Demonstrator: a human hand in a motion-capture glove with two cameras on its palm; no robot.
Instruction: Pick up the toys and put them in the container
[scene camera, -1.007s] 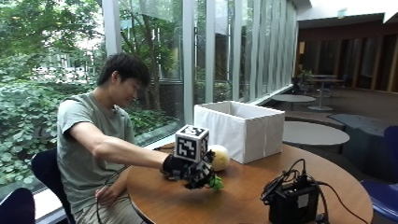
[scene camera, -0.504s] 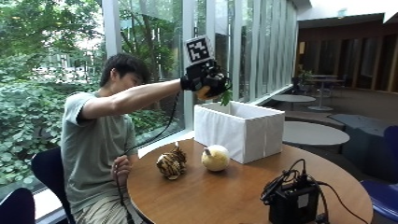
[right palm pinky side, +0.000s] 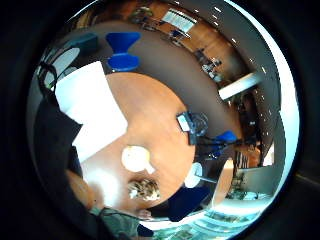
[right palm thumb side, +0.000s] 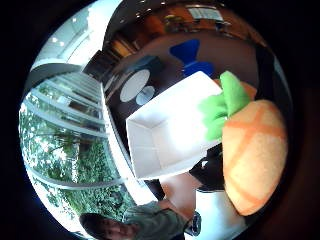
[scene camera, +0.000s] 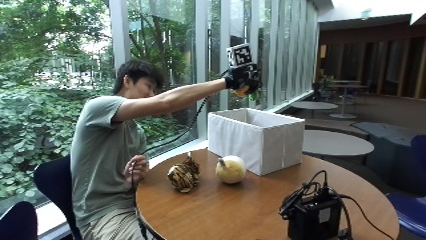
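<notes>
Beside tall windows (scene camera: 200, 55), round wooden table (scene camera: 226, 210)

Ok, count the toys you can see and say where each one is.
3. An orange carrot toy is held in the gloved right hand above the white container. A striped brown toy and a pale round toy sit on the table. The container may hide more.

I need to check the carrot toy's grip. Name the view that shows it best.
The thumb side palm view: the carrot toy fills it, orange with green leaves, above the white box. The outside view shows only a sliver in the right hand. The little finger view shows none.
</notes>
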